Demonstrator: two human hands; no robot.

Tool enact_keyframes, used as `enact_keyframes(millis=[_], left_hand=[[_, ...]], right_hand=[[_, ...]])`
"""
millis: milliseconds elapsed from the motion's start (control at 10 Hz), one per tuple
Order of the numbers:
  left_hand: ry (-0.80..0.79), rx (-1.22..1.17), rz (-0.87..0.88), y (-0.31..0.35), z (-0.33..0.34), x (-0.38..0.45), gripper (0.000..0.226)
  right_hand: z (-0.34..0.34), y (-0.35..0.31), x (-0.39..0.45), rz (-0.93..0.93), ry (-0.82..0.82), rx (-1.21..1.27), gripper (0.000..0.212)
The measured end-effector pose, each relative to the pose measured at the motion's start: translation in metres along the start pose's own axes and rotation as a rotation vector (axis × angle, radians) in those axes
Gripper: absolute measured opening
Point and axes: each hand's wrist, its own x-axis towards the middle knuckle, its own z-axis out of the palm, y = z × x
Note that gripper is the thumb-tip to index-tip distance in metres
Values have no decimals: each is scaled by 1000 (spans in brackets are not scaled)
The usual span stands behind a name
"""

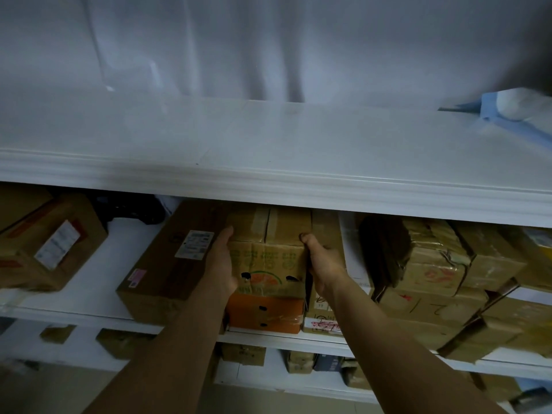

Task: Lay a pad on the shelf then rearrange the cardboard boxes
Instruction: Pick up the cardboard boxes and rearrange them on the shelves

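A small cardboard box (pixel 268 252) with green and orange print sits on an orange box (pixel 264 315) on the middle shelf (pixel 89 297). My left hand (pixel 222 264) grips its left side, thumb up at the top edge. My right hand (pixel 321 264) grips its right side, thumb on the top corner. The white top shelf (pixel 268 144) above is bare in the middle and left. A blue pad (pixel 490 115) lies at its far right under a white bundle (pixel 521 103).
A long brown box (pixel 170 258) lies just left of the held box. Another box (pixel 50 243) sits far left. Stacked taped boxes (pixel 433 273) fill the right side. More boxes stand on the lower shelf (pixel 298 360). White sheeting hangs behind.
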Motion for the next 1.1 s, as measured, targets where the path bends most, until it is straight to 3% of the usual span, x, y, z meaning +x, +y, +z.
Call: enact_keyframes(millis=[200,400,500,700,800,1100], left_hand=[[28,45,43,4,2,-1,22],[111,150,189,6,0,-2,47],[190,207,243,6,3,-5,46],[220,331,297,11,-3,-28,16],[243,358,310,12,-8,-43,16],[43,283,317,8,10,-105,19]], right_hand=[[4,-1,-3,23,16,3,17],[8,-3,-11,9,36,-22,17],[7,-6,-18,-19,97,-86,21],[1,-9,-55,-34,174,-44,17],[-3,-13,-74,-57,154,-58,17],[-23,-27,-148,-115,125,45,17]])
